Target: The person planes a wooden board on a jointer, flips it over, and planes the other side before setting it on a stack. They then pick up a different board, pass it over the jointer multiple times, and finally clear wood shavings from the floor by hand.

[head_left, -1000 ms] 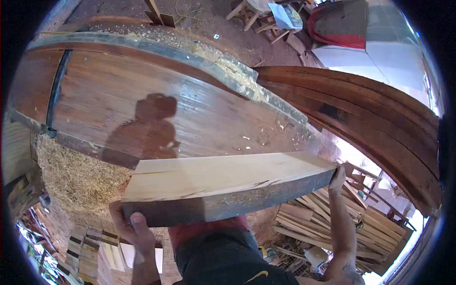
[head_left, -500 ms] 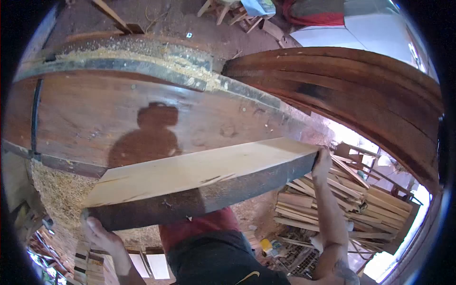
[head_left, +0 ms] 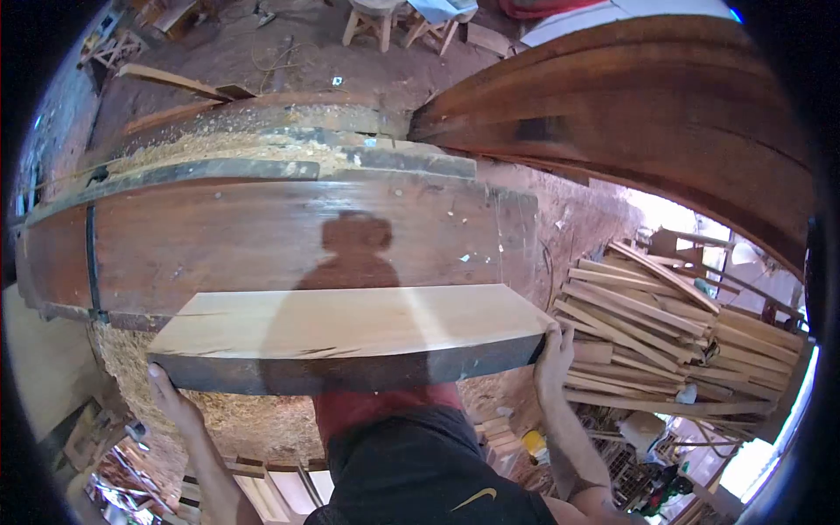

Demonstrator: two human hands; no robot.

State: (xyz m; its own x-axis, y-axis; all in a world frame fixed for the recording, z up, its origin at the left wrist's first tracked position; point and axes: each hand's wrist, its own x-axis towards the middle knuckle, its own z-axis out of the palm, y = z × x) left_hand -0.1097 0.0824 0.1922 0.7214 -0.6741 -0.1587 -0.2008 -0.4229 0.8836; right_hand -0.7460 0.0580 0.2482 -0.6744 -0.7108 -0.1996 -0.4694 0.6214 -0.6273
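Observation:
A long thick board (head_left: 341, 322) with a pale, smooth top face and a dark, rough front edge lies crosswise in front of my body. My left hand (head_left: 173, 401) is at its left end, thumb up against the dark corner, the other fingers mostly hidden. At the opposite end my right hand (head_left: 555, 352) grips the corner, fingers wrapped at the end. Behind the board stretches a reddish-brown wooden workbench (head_left: 219, 236), its surface carrying the shadow of a head and shoulders. The board's far edge overlaps the bench in view; whether they touch is unclear.
A large curved wooden hull-like piece (head_left: 630, 114) spans the upper right. Stacked wooden strips (head_left: 647, 332) lie at the right. Sawdust (head_left: 236, 420) covers the ground below the board, and shavings lie along the bench's far side. Wooden stools (head_left: 372, 24) stand at the top.
The board has turned from a slant to nearly level, its right end lower in view. Both hands have moved with it. The view has shifted, and the shadow now falls across the board's middle.

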